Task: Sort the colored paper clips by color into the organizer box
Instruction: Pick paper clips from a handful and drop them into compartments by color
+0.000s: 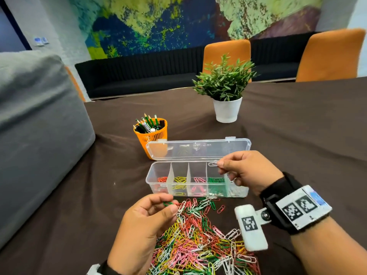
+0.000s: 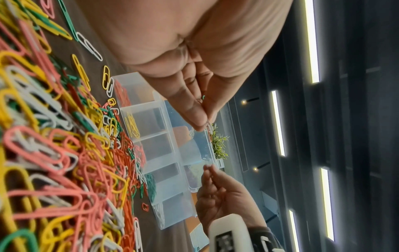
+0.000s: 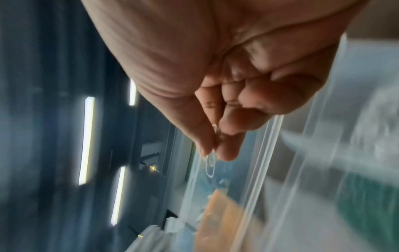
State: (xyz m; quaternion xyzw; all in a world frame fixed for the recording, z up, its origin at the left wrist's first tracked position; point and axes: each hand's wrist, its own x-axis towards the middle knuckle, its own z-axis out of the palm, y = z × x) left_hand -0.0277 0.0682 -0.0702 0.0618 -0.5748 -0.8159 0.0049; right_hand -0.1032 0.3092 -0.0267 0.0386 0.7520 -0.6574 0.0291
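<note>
The right hand (image 1: 245, 171) pinches a light, stiff, slippery white clip (image 1: 213, 163) by one end above the organizer box (image 1: 196, 190), while the left hand (image 1: 147, 221) pinches a green clip (image 1: 167, 203) at the pile's (image 1: 200, 241) far edge.

A big colorful painting (image 1: 178, 22) covers the wall. Below it sits a long black bench (image 1: 139, 76). Two orange chairs (image 1: 226, 54) stand behind the brown table (image 1: 297, 120).
</note>
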